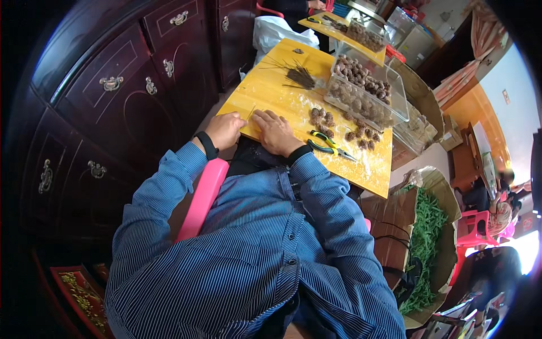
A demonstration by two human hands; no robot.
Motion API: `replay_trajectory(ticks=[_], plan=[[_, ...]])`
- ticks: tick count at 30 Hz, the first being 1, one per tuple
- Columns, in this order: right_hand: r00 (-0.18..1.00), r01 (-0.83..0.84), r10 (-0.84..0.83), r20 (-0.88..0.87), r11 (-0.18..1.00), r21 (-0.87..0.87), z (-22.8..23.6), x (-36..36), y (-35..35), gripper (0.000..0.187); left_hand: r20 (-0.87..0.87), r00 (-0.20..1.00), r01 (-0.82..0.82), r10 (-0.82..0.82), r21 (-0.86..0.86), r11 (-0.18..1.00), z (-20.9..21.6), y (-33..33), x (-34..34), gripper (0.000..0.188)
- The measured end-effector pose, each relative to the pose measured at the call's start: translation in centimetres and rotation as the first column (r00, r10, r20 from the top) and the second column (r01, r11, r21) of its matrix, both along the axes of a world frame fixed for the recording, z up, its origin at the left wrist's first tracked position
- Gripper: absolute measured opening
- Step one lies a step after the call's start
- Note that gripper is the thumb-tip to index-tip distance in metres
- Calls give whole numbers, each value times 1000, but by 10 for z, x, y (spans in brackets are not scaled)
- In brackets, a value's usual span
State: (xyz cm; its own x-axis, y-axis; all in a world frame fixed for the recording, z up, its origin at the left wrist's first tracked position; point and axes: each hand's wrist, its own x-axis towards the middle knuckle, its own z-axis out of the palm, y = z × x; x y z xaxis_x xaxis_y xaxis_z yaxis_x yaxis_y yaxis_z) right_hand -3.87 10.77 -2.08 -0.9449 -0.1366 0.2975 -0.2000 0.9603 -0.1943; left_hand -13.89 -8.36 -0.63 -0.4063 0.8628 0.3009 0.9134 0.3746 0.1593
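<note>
A thin stick (252, 112) shows between the two hands, over the near left corner of the yellow table (253, 90). The left hand (227, 129) is curled, its fingertips close to the stick; I cannot tell whether it grips it. The right hand (274, 131) lies palm down at the table's edge, fingers loosely bent, and whatever may be under them is hidden. Farther along the table lies a bundle of dark sticks (301, 78). To the right of the hands are loose pine cones (322, 120) and, just nearer, pliers (337, 151) with yellow and black handles. Behind these, a clear plastic box (402, 107) holds many more cones. Beside the table on the right, a cardboard box (388, 210) holds green shreds (426, 243)
</note>
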Motion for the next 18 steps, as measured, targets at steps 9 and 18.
replay_trajectory(ticks=[9, 18], plan=[[993, 65, -66, 99, 998, 12, -3, -3, 8, 54, 37, 999, -32, 34, -50, 998, 4, -9, -6, 36], [996, -7, -11, -86, 979, -202, 31, 18, 46, 49, 4, 1000, -17, 17, -35, 999, 9, -11, 3, 22]])
